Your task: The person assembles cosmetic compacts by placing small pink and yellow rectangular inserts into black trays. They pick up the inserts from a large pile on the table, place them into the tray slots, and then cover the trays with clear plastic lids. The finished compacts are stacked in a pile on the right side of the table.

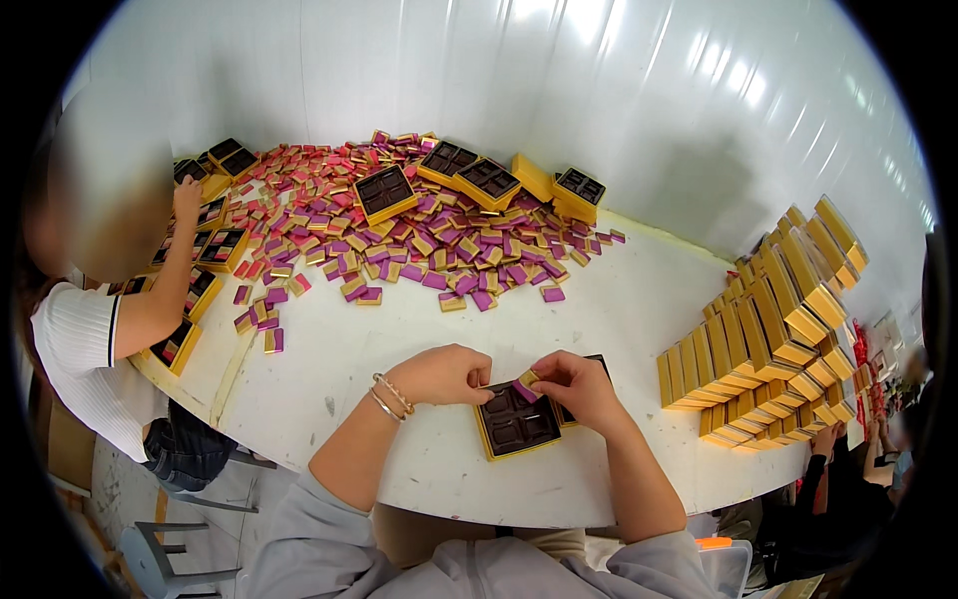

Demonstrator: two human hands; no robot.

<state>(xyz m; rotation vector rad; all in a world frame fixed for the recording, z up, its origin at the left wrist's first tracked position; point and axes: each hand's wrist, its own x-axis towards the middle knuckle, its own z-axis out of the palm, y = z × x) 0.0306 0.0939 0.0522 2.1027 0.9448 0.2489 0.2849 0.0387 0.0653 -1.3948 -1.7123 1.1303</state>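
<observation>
Close in front of me lies a gold-edged box with a dark brown compartment tray point(522, 427). Part of a second dark tray point(602, 361) shows beyond it, mostly behind my right hand. Over the first tray, my right hand point(581, 389) pinches a small wrapped piece, purple and gold point(525, 385), between thumb and fingertips. My left hand point(439, 374) is curled closed at the tray's far left corner, a bracelet and a bangle on its wrist. Whatever its fingers may hold is hidden.
A wide heap of pink, purple and gold wrapped pieces point(429, 245) covers the table's far side, several dark-tray boxes point(386, 193) on top. Stacked gold boxes point(763, 339) stand at right. On the left, a co-worker's arm point(165, 299) reaches over more boxes point(222, 248).
</observation>
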